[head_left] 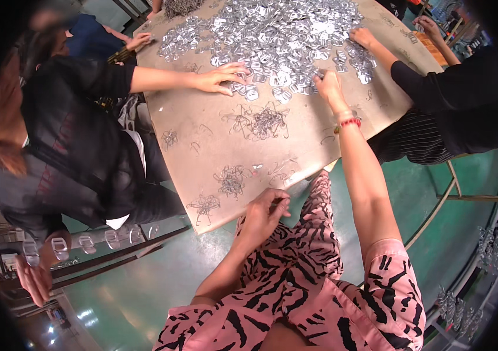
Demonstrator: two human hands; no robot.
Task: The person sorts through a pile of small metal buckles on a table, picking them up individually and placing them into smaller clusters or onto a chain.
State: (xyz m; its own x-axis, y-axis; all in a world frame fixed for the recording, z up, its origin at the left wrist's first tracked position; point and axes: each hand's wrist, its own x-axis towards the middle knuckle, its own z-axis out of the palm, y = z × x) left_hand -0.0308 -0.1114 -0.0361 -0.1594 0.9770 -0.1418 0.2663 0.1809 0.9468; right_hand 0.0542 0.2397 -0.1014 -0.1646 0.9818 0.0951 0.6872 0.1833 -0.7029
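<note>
My right hand (329,88) reaches far across the table to the near edge of a big heap of flat silvery metal buckles (284,52). Its fingers are bent in a pinch at one of the buckles; the fingertips are partly hidden. By the table's near edge, my left hand (265,213) is held with curled fingers, and what it holds, if anything, does not show. Thin bent wire hooks lie in tangled piles between my hands: a larger pile (263,121) in the middle and a smaller pile (231,180) nearer my left hand.
The brown-covered table (184,164) has its corner close to me. A co-worker's hand (222,78) touches the heap from the left, another person's hand (364,38) from the right. Buckles hang along a rail (111,238) at lower left. A rack with metal pieces (459,313) stands lower right.
</note>
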